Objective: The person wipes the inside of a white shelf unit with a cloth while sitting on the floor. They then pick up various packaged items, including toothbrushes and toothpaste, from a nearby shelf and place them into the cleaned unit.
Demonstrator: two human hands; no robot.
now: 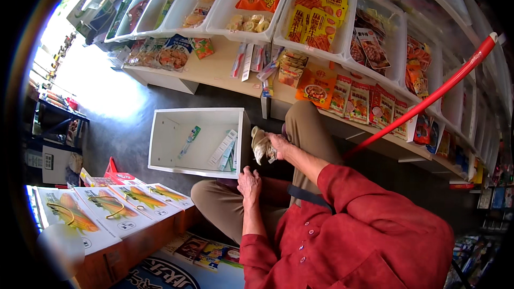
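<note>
A white open-topped drawer box (247,138) sits in front of my knees, tilted so its inside shows. In it lie a packaged toothbrush (189,142) and, toward the right side, several more slim packs (225,147). My left hand (249,186) has its fingers curled at the box's near right corner; the fingertips are partly hidden. A crumpled, pale, stained cloth (262,145) is bunched in my right hand (279,145), just right of the box's right wall.
Shelving with clear bins (243,33) of packaged snacks runs along the far side. A red pole (428,100) slants across the right. White cartons (110,208) with corn pictures and rope handles stand at the near left. My bent knees flank the box's right end.
</note>
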